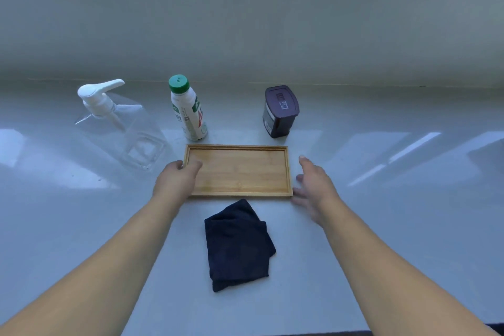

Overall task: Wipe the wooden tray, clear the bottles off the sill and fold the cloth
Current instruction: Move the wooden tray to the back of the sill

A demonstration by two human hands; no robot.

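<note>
While the left hand (178,176) is gripping the wooden tray (240,172) at nine o'clock, the right hand (313,188) is hovering at three, fingers spread.

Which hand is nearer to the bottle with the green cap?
The left. The left hand grips the left end of the wooden tray, just in front of the green-capped bottle. The right hand is open beside the tray's right end, farther away.

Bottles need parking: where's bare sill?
Widest bare sill lies right of the dark jar and right hand. Another patch lies between green-capped bottle and jar. Crowded centre: wooden tray, left hand gripping it, cloth in front, pump bottle left.
</note>
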